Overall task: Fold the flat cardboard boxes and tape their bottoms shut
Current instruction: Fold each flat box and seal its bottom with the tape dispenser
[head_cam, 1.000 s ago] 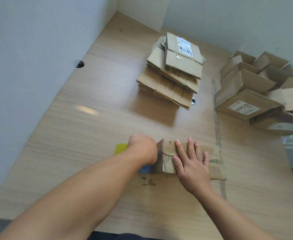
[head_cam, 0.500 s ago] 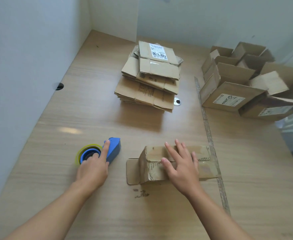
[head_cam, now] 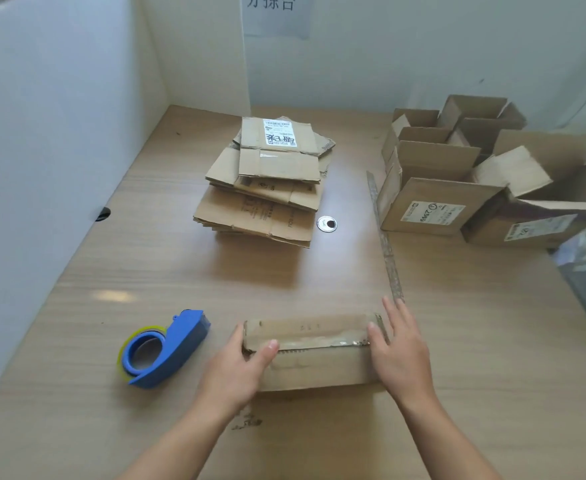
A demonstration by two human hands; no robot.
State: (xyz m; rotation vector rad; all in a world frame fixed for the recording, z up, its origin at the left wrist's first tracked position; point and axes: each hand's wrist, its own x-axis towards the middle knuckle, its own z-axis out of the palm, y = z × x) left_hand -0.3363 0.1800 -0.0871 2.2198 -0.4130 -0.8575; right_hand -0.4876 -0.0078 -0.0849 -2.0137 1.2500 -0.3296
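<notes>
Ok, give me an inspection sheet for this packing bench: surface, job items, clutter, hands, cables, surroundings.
Surface: wooden tabletop, a worn tape strip across it, a metal grommet.
Job's things: taped box between both hands; stack of flat boxes behind it; blue tape dispenser lying to its left; assembled boxes, flaps open, at far right.
Clutter: cardboard crumbs near the front edge.
Hands: left hand grips the box's left end, thumb on top; right hand lies straight-fingered against its right end.
Cables: nothing seen.
Surroundings: white partition walls; paper sign on the back wall.
</notes>
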